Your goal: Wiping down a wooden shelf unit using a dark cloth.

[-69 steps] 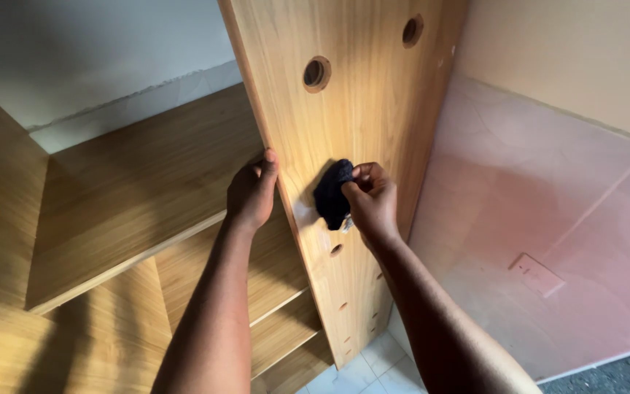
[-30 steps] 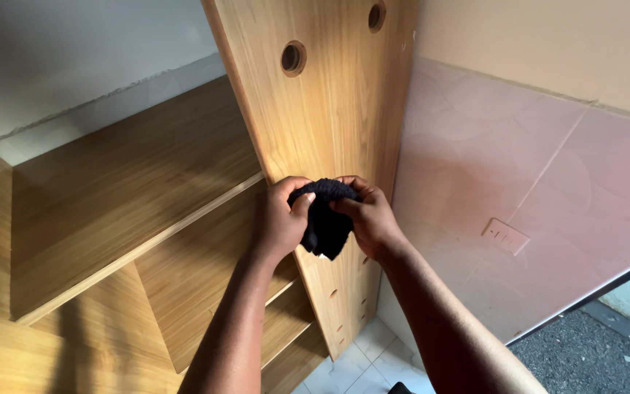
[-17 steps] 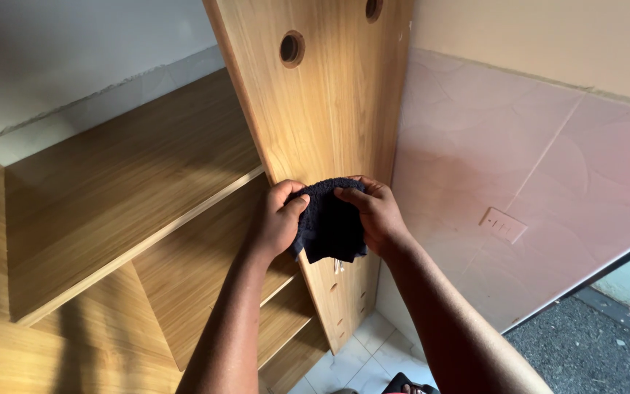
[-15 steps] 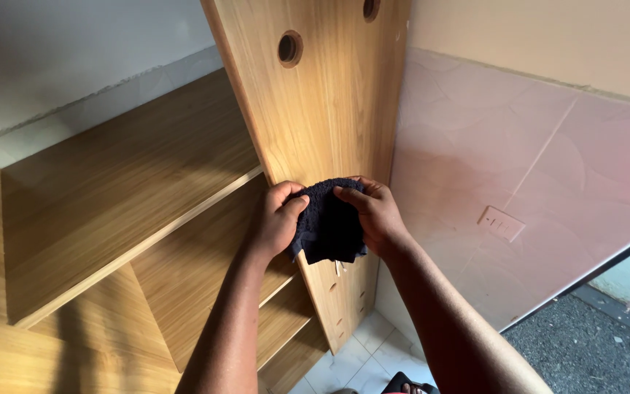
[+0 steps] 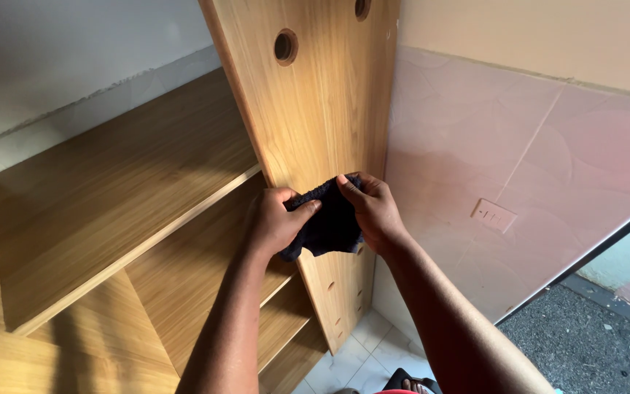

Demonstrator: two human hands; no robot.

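Nearest to the camera, two bare forearms rise from the bottom edge and meet in the middle of the view. The left hand (image 5: 275, 222) and the right hand (image 5: 375, 211) hold one dark cloth (image 5: 329, 222) between them. The left hand is curled, its thumb lies over the top edge of the cloth and the other fingers are closed behind it. The right hand pinches the other top corner, thumb in front and fingers behind. So both hands are pressed together on the cloth, and the cloth hangs stretched between them, with a loose lower part.

The cloth is in front of the edge of an upright wooden panel (image 5: 315, 124), about at the middle of its visible height. I cannot tell if the cloth touches the wood. The panel has a large round hole (image 5: 284, 46) in the upper part and several small drilled holes (image 5: 337, 321) lower down.

To the left of the panel there are wooden shelves (image 5: 133, 190), one above another; the parts of the shelves that show have nothing lying on them.

Below, a floor with pale tiles (image 5: 351, 361) is visible. To the right, farther, there is a pink tiled wall (image 5: 519, 153) with a white socket plate (image 5: 494, 215), and beyond it a grey rough ground (image 5: 592, 343)
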